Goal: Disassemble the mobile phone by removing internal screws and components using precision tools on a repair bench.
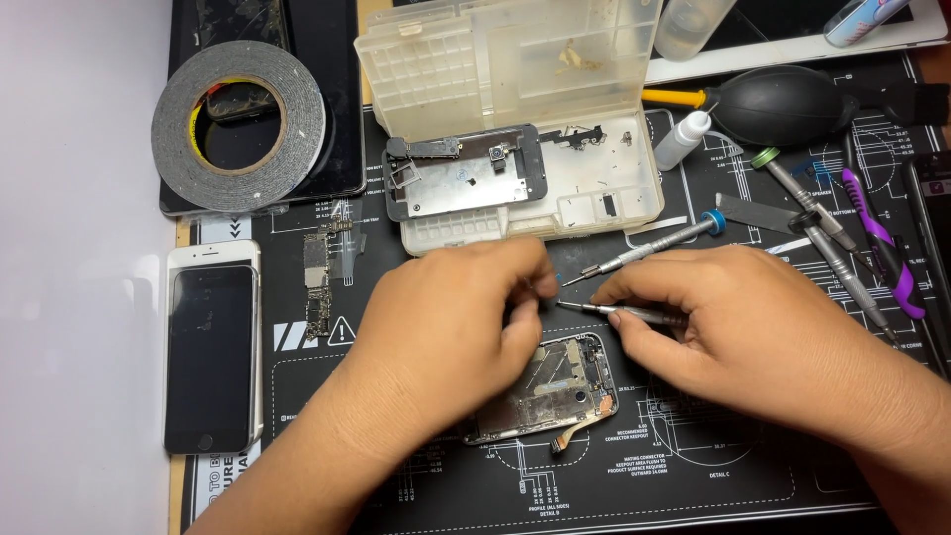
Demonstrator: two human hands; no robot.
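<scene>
My left hand (461, 312) hovers over an opened phone body (555, 391) on the black work mat (693, 466), its fingertips pinched together near the phone's upper edge; what they pinch is too small to tell. My right hand (738, 327) grips a thin metal screwdriver (619, 311) whose tip points left toward the left fingertips. A second screwdriver with a blue cap (654, 246) lies just above the hands.
A clear plastic parts box (515, 129) with a metal phone plate stands open behind the hands. A roll of grey tape (238, 124) sits far left, a white phone (211, 347) at left, a loose circuit board (319, 277) beside it. More screwdrivers (842, 248), a black air blower (783, 104) and a small bottle (684, 139) lie at right.
</scene>
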